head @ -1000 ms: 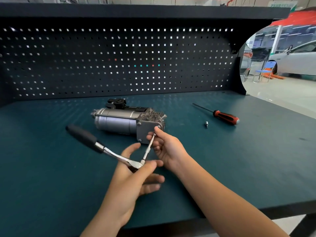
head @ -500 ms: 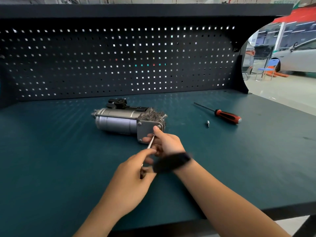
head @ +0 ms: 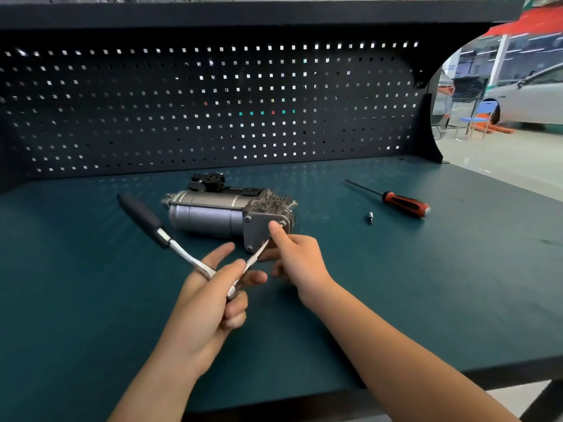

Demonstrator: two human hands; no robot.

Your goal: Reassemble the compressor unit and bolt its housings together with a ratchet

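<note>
The grey compressor unit [head: 213,216] lies on its side on the green bench, its square end plate [head: 259,231] facing me. A ratchet [head: 179,249] with a black handle points up and left; its long extension bar [head: 254,258] runs up to a bolt at the plate's upper right corner. My left hand [head: 210,303] grips the ratchet head. My right hand [head: 297,258] pinches the extension bar near the plate, with a fingertip close to the bolt. The bar's tip is hidden by my fingers.
A red and black screwdriver [head: 399,202] lies to the right of the unit, with a small loose socket bit [head: 370,217] just in front of it. A black pegboard [head: 213,102] walls the back. The bench's front edge [head: 487,376] runs below my forearms.
The ratchet handle swung from the left across to the right, then back to the upper left. My right hand stayed at the end plate, holding the extension bar.
</note>
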